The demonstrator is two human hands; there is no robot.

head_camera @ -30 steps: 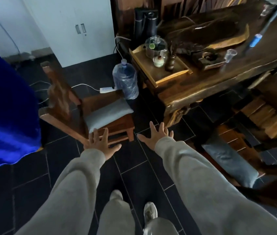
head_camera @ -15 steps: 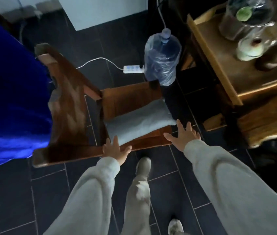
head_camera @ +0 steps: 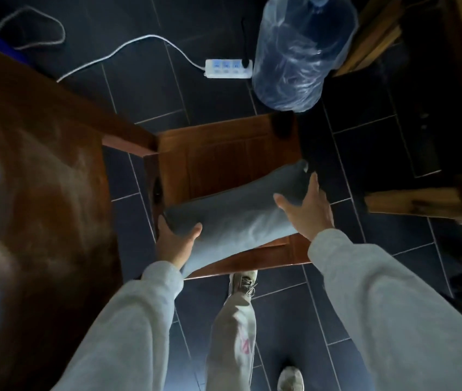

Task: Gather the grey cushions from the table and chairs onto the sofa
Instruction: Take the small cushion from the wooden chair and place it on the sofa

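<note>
Grey cushion [head_camera: 235, 218] lying across the front edge of a wooden chair seat [head_camera: 224, 153], long side running from the front-left corner up toward the right edge, near end hanging a bit over the front rail. Left hand [head_camera: 174, 244] clamped on the cushion's lower-left corner, thumb on top, fingers tucked under. Right hand [head_camera: 307, 210] spread flat and wide over the right end, thumb pressed onto the fabric, fingers reaching past the far corner; palm looks to be on the cushion, not curled round it, so a real grip there can't be called. Both in light grey sleeves. Back part of the seat bare wood. Chair backrest [head_camera: 43, 193] big and blurry on the left side of the view, armrest running off toward the top-left. Dark tiled floor [head_camera: 379, 153] all round. Just beyond the seat's far-right corner, a big clear water jug [head_camera: 300, 57], wrapped in crinkly plastic. Beside that, a white power strip [head_camera: 228, 68] with its cord snaking off left. Below the seat's front edge, a leg in light trousers and a pale sneaker [head_camera: 242, 283].
</note>
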